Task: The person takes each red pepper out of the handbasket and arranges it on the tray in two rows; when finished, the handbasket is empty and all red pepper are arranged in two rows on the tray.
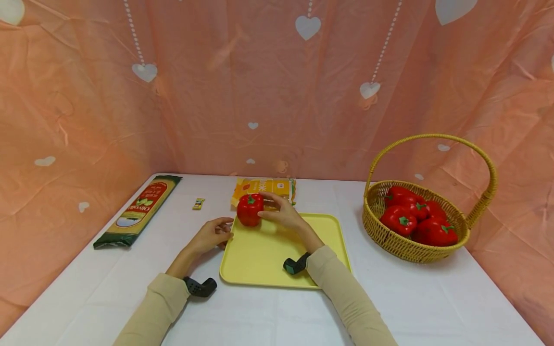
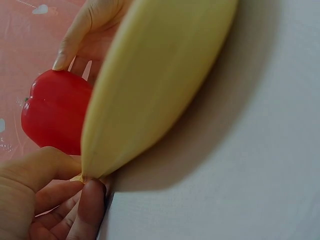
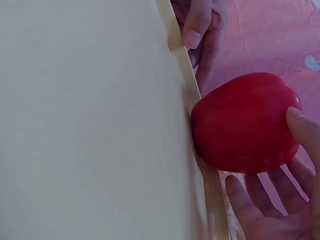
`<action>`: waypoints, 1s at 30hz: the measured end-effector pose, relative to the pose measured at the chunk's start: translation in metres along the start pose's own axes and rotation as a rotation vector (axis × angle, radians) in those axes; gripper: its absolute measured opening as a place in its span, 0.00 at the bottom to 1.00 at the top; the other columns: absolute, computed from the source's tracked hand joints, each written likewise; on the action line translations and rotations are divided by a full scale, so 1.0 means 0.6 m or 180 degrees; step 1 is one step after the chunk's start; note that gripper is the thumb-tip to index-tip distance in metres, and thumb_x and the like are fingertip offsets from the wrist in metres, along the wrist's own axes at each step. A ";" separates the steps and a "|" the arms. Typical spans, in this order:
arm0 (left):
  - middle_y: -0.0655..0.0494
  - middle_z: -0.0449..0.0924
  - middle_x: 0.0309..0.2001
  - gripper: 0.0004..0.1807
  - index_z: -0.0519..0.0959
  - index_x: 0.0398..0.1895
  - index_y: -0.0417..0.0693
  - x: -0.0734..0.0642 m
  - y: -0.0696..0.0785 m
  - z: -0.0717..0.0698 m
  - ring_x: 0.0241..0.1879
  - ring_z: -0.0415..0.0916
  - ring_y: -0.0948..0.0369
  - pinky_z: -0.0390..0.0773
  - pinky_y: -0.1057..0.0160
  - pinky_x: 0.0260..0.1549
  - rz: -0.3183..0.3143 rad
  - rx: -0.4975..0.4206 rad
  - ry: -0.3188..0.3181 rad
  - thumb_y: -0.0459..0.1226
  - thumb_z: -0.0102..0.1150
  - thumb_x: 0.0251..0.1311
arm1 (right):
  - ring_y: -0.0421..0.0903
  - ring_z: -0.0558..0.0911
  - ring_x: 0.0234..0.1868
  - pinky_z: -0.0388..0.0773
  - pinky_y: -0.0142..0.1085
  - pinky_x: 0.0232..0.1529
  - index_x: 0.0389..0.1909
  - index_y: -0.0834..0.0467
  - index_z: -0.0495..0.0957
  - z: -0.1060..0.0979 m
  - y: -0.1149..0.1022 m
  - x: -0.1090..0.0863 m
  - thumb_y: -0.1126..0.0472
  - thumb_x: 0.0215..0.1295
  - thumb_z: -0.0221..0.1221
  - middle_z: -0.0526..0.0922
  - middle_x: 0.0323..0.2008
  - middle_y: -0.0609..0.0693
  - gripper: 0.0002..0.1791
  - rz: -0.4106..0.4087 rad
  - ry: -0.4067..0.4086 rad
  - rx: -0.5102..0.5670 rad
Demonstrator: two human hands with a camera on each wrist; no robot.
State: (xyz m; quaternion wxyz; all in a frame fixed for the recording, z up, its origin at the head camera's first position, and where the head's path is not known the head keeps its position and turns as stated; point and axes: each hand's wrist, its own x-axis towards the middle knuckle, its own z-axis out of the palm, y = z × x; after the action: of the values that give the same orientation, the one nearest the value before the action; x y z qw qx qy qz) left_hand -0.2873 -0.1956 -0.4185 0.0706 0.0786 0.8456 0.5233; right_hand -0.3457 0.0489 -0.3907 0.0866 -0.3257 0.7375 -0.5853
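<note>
A yellow tray (image 1: 264, 259) lies on the white table in front of me. My left hand (image 1: 213, 235) pinches its left rim near the far corner, thumb and fingers meeting there in the left wrist view. A red bell pepper (image 1: 248, 211) with a green stem stands upright at the tray's far left corner. Beside it is my right hand (image 1: 281, 211); its thumb touches the pepper's side, while the other fingers (image 3: 240, 197) are spread behind it, fairly straight. The pepper hides parts of those fingers.
A wicker basket (image 1: 398, 250) with a tall handle holds several red peppers at the right. Behind the tray lies an orange packet (image 1: 283, 187). A long green and gold packet (image 1: 138, 211) and a tiny yellow sachet (image 1: 198, 203) lie at the left. Pink curtains (image 1: 259, 96) enclose the table.
</note>
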 end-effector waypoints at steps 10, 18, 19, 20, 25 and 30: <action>0.45 0.71 0.38 0.27 0.65 0.61 0.33 0.000 -0.001 0.000 0.26 0.72 0.60 0.80 0.64 0.27 0.0000 0.0009 0.0004 0.29 0.56 0.58 | 0.54 0.70 0.61 0.69 0.44 0.59 0.68 0.58 0.60 -0.001 0.019 0.005 0.64 0.61 0.60 0.65 0.65 0.55 0.34 0.0058 0.0057 -0.0110; 0.45 0.71 0.38 0.27 0.64 0.62 0.33 -0.002 0.003 0.002 0.27 0.72 0.59 0.80 0.64 0.27 -0.0031 0.0017 0.0007 0.29 0.55 0.58 | 0.61 0.66 0.63 0.66 0.46 0.61 0.68 0.67 0.55 0.001 -0.028 -0.011 0.68 0.63 0.56 0.61 0.66 0.63 0.34 0.0110 -0.0070 -0.0051; 0.45 0.71 0.38 0.27 0.65 0.62 0.33 -0.002 0.003 0.002 0.27 0.72 0.59 0.80 0.64 0.27 -0.0029 0.0019 0.0009 0.28 0.55 0.58 | 0.61 0.66 0.63 0.66 0.46 0.61 0.68 0.67 0.55 0.001 -0.034 -0.014 0.68 0.63 0.56 0.61 0.66 0.63 0.34 0.0126 -0.0082 -0.0054; 0.45 0.71 0.38 0.27 0.65 0.62 0.33 -0.002 0.002 0.002 0.27 0.72 0.59 0.80 0.64 0.27 -0.0021 0.0029 0.0009 0.28 0.55 0.58 | 0.60 0.66 0.63 0.65 0.46 0.62 0.68 0.66 0.55 0.001 -0.036 -0.014 0.68 0.63 0.56 0.61 0.66 0.62 0.34 0.0148 -0.0089 -0.0046; 0.44 0.72 0.39 0.26 0.65 0.62 0.32 -0.002 0.001 0.001 0.27 0.72 0.59 0.80 0.64 0.27 0.0015 0.0057 0.0001 0.29 0.55 0.59 | 0.60 0.66 0.63 0.65 0.47 0.62 0.68 0.65 0.55 0.000 -0.039 -0.015 0.67 0.62 0.57 0.61 0.66 0.62 0.34 0.0172 -0.0084 -0.0069; 0.43 0.72 0.40 0.26 0.65 0.62 0.33 -0.002 0.001 0.000 0.28 0.72 0.59 0.80 0.65 0.27 0.0000 0.0042 0.0019 0.29 0.55 0.58 | 0.60 0.66 0.63 0.66 0.46 0.62 0.68 0.66 0.55 0.000 -0.036 -0.014 0.68 0.63 0.57 0.61 0.66 0.63 0.34 0.0136 -0.0075 -0.0081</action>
State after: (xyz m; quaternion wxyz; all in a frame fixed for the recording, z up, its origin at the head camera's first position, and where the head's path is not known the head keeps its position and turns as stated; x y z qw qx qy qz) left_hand -0.2864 -0.1956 -0.4181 0.0676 0.0775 0.8492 0.5180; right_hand -0.3307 0.0514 -0.3729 0.1037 -0.3179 0.7505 -0.5700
